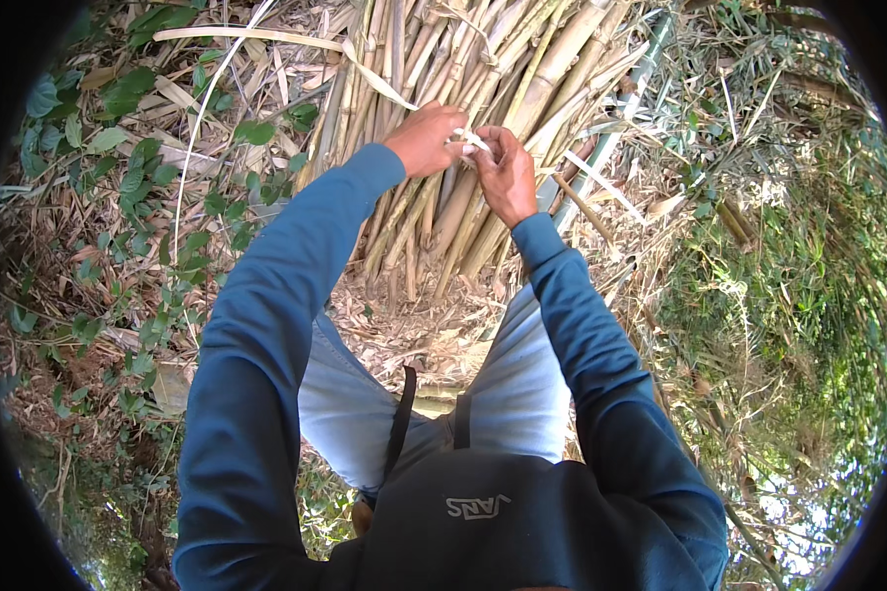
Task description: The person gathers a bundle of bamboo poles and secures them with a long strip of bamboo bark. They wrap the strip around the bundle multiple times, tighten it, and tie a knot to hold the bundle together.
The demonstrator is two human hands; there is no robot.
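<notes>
A large bundle of dry bamboo stalks [453, 212] lies on the ground in front of me, running away toward the top of the view. Over its near part, both hands meet at a pale, flat plant-fibre strip [476, 141]. My left hand [429, 140] is closed on the strip from the left, its knuckles upward. Facing it, my right hand [508, 177] pinches the strip between thumb and fingers. The strip looks twisted or crossed between the hands; its exact shape there is too small to make out. One long strip end [256, 34] stretches off to the upper left.
Green leafy plants [133, 94] grow at the left among dry leaf litter [89, 276]. Beside the bundle's right side runs a greenish pole [650, 59]. Cut pale slivers [601, 185] stick out near my right wrist. Dense brush [798, 266] fills the right.
</notes>
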